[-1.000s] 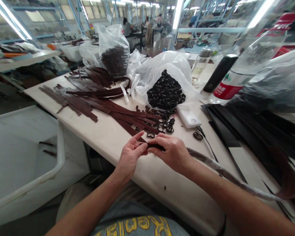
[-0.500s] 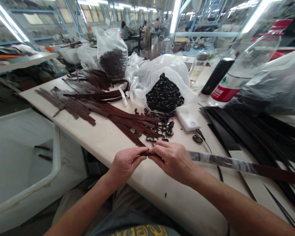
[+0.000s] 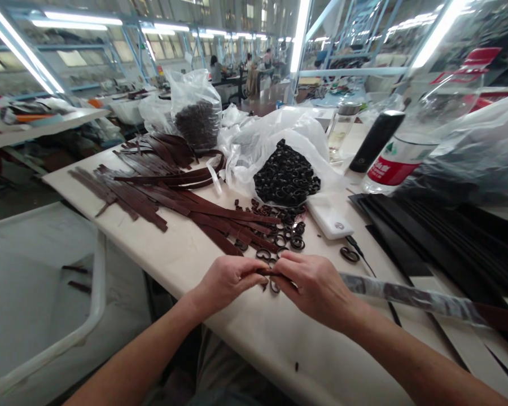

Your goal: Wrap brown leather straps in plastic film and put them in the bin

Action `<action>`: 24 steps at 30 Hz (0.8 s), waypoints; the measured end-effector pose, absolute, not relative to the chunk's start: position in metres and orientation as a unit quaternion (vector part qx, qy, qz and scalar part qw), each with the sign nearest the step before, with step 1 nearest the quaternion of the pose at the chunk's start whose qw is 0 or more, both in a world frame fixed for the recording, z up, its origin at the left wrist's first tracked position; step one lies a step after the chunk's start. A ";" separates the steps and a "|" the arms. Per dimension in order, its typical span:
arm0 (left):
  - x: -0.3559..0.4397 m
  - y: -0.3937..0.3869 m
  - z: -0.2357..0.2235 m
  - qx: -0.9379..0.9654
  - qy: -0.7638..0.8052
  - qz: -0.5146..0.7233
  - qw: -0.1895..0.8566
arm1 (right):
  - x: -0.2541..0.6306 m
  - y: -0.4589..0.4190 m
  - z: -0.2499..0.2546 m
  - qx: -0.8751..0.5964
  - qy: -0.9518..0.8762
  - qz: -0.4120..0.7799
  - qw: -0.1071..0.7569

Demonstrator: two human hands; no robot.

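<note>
Left hand [image 3: 226, 279] and right hand [image 3: 317, 285] pinch a brown strip [image 3: 267, 273]; the red bottle label [image 3: 392, 171] is blurred.

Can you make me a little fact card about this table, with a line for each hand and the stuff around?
Left hand: pinches a dark strip
Right hand: pinches the same strip
Just beyond hands: small dark loops
Open plastic bag: holds many black loops
Table's left: loose brown strips
Table's right: black strips, bottle with red label

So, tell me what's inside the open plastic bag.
Small black loops fill the mouth of the open plastic bag; whatever lies beneath or behind them is hidden.
</note>
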State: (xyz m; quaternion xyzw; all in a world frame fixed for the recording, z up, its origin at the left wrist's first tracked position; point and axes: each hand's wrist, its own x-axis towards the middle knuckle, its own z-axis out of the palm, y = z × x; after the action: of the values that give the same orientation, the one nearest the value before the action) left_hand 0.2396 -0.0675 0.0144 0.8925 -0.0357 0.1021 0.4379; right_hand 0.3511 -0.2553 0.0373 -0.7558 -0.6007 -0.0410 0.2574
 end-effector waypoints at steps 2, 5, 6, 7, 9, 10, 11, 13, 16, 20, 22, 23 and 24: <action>0.257 -0.048 0.019 0.859 0.026 0.088 0.503 | 0.356 -0.256 0.040 -0.762 -0.588 -0.042 0.269; 0.295 -0.009 0.021 0.864 0.126 0.151 0.463 | 0.359 -0.257 0.041 -0.767 -0.578 -0.042 0.275; 0.310 0.005 0.021 0.888 0.150 0.160 0.405 | 0.359 -0.257 0.040 -0.768 -0.578 -0.041 0.274; 0.324 0.017 0.020 0.913 0.167 0.157 0.339 | 0.359 -0.256 0.039 -0.768 -0.578 -0.039 0.272; 0.349 0.036 0.018 0.944 0.185 0.133 0.240 | 0.358 -0.255 0.036 -0.769 -0.577 -0.034 0.272; 0.360 0.042 0.016 0.951 0.184 0.120 0.215 | 0.358 -0.254 0.035 -0.770 -0.576 -0.034 0.273; 0.368 0.047 0.014 0.955 0.181 0.108 0.207 | 0.358 -0.254 0.035 -0.771 -0.574 -0.034 0.274; 0.380 0.051 0.011 0.961 0.167 0.084 0.204 | 0.359 -0.254 0.035 -0.771 -0.572 -0.035 0.277; 0.388 0.054 0.009 0.965 0.156 0.056 0.204 | 0.360 -0.254 0.035 -0.772 -0.570 -0.036 0.280; 0.393 0.057 0.009 0.962 0.156 0.053 0.220 | 0.360 -0.253 0.033 -0.777 -0.560 -0.039 0.285; 0.393 0.057 0.009 0.956 0.159 0.072 0.238 | 0.360 -0.253 0.033 -0.781 -0.554 -0.041 0.285; 0.391 0.056 0.009 0.951 0.162 0.086 0.249 | 0.361 -0.253 0.034 -0.782 -0.552 -0.044 0.287; 0.389 0.055 0.010 0.945 0.164 0.102 0.264 | 0.361 -0.253 0.035 -0.783 -0.549 -0.046 0.290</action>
State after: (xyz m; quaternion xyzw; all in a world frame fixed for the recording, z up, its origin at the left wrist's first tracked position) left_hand 0.3887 0.0547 0.0103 0.9451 0.1636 0.1021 0.2639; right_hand 0.3611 -0.2534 0.0352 -0.7827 -0.5489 -0.0455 0.2898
